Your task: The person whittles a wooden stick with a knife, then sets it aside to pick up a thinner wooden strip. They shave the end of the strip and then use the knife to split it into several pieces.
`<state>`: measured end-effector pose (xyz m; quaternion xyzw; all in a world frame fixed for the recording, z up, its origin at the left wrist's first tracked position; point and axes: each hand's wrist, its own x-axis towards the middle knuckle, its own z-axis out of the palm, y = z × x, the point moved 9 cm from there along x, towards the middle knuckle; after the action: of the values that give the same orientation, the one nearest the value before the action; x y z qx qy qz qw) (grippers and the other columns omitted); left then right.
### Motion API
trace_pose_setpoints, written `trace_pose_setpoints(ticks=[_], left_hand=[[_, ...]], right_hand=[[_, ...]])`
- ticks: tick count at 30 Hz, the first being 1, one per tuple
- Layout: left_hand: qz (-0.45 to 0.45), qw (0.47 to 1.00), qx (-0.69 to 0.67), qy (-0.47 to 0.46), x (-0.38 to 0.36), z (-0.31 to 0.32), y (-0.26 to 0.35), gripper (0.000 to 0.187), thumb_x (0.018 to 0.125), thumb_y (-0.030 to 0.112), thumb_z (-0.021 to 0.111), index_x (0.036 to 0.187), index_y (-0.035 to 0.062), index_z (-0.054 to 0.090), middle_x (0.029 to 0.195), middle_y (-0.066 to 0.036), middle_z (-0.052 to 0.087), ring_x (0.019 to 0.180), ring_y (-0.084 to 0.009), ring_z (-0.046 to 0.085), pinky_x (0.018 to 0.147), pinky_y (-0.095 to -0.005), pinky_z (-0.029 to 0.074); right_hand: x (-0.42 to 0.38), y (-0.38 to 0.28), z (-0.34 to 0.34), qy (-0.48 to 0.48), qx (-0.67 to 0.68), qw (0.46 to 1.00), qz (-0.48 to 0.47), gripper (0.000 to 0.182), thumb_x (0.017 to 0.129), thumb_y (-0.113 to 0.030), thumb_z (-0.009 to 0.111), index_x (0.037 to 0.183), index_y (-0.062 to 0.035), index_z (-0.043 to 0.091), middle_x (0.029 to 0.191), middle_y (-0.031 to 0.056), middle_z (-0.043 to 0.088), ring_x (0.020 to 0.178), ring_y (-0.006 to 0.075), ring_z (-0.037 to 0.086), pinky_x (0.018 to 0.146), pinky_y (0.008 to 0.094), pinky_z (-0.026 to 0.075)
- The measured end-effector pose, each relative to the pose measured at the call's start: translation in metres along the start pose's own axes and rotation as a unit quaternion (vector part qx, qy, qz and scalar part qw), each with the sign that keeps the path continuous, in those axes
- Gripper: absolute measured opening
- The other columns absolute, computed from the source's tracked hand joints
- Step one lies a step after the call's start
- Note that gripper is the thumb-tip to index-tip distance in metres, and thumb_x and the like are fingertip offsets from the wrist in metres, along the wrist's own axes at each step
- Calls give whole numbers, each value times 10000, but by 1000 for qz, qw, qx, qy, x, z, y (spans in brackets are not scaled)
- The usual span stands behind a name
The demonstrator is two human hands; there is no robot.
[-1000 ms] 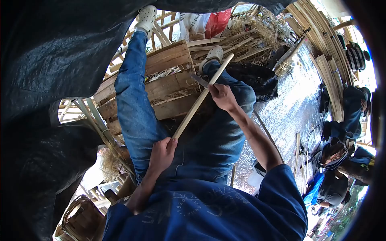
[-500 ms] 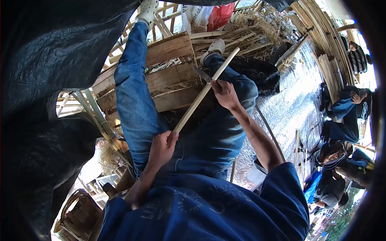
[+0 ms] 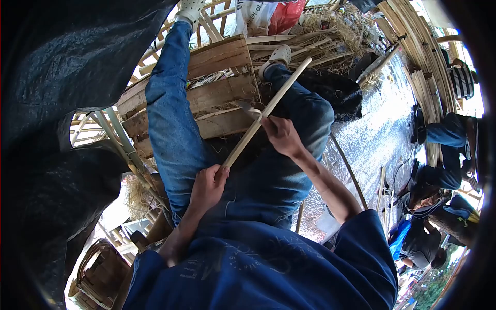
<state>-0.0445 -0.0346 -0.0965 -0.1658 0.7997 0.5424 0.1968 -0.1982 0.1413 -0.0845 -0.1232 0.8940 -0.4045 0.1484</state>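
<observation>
Left edge: we see a black tarp point(image 3: 57, 67) hanging, creased and shiny, with a woven basket point(image 3: 85, 297) at the near left. Next, a jeans leg point(image 3: 168, 103) stretches toward the far side, and a slatted wooden crate point(image 3: 222, 95) stands beyond the lap. The left hand point(image 3: 209, 183) is closed around the near end of a pale stick point(image 3: 274, 104). We have the stick over the lap, between the legs, slanting from near left to far right, far end free. A knife point(image 3: 250, 109) crosses it about midway, blade out on the left side, a bit blurred; we can't tell how deep it bites. The right hand point(image 3: 282, 136) is gripping the knife, handle hidden in the fist, just right of the stick. Far side, we get a red-and-white bag point(image 3: 271, 15) and heaped strips point(image 3: 297, 49). Further right: silvery sheeting point(image 3: 380, 124) on the ground, a bundle of long slats point(image 3: 418, 41), then several people point(image 3: 461, 82) along the right edge.
</observation>
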Motion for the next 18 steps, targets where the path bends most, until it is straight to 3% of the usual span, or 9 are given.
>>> trace_pose_setpoints(ticks=[1, 3, 7, 9, 10, 12, 13, 15, 18], left_hand=[[-1, 1000, 1, -2, 0, 2, -3, 334, 959, 251, 531, 796, -31, 604, 572, -120, 571, 509, -189, 575, 518, -328, 424], [25, 999, -24, 19, 1, 1, -1, 320, 967, 233, 536, 771, -14, 588, 526, -27, 511, 480, -60, 471, 458, -253, 357], [-4, 1000, -5, -1, -4, -3, 1, 300, 959, 239, 551, 808, -16, 599, 552, -39, 545, 495, -68, 509, 465, -274, 379], [47, 999, -3, 22, -14, -9, 11, 266, 954, 226, 554, 874, -24, 603, 612, -93, 596, 527, -153, 585, 501, -324, 420], [44, 999, -1, 22, -23, -13, 13, 266, 954, 226, 554, 874, -24, 603, 612, -93, 596, 527, -153, 585, 501, -324, 420], [111, 985, 96, 95, -48, -33, 33, 243, 952, 211, 549, 943, -27, 593, 680, -148, 623, 588, -258, 630, 552, -360, 453], [108, 985, 97, 94, -55, -40, 35, 243, 952, 211, 549, 943, -27, 593, 680, -148, 623, 588, -258, 630, 552, -360, 453], [32, 989, 142, 30, -63, -45, 20, 226, 965, 204, 505, 964, -9, 581, 674, -184, 610, 652, -365, 630, 613, -433, 463], [16, 995, 94, 2, -52, -41, 15, 205, 973, 206, 494, 990, 8, 545, 652, -172, 594, 629, -352, 625, 588, -430, 451]], right_hand=[[-6, -3, 7, -17, -4, 1000, 0, 250, 933, -187, 531, 803, 14, 600, 674, 240, 568, 635, 427, 572, 551, 431, 431], [-18, -13, 17, -36, -10, 999, -2, 250, 935, -191, 530, 811, 14, 602, 679, 240, 571, 638, 427, 573, 554, 433, 433], [-27, -24, 28, -56, 2, 998, -9, 268, 943, -207, 528, 815, 7, 624, 692, 241, 583, 654, 424, 580, 571, 426, 446], [-27, -19, 30, -82, 15, 996, 42, 272, 943, -223, 534, 856, 11, 643, 689, 242, 582, 659, 421, 584, 582, 420, 448], [-27, -20, 29, -85, 17, 995, 43, 272, 943, -223, 534, 856, 11, 643, 689, 242, 582, 659, 421, 584, 582, 420, 448], [-26, -15, 29, -102, 10, 993, 66, 300, 949, -250, 528, 908, 22, 647, 687, 240, 577, 651, 406, 591, 596, 410, 448], [-26, -11, 29, -104, 12, 992, 67, 300, 949, -250, 528, 908, 22, 647, 687, 240, 577, 651, 406, 591, 596, 410, 448], [-21, -4, 24, -61, 58, 995, 56, 345, 955, -282, 516, 918, 39, 636, 677, 244, 564, 633, 392, 585, 607, 401, 444], [-12, -9, 3, -38, 62, 995, 65, 388, 957, -315, 513, 895, 53, 618, 661, 244, 547, 605, 386, 550, 608, 397, 434]])
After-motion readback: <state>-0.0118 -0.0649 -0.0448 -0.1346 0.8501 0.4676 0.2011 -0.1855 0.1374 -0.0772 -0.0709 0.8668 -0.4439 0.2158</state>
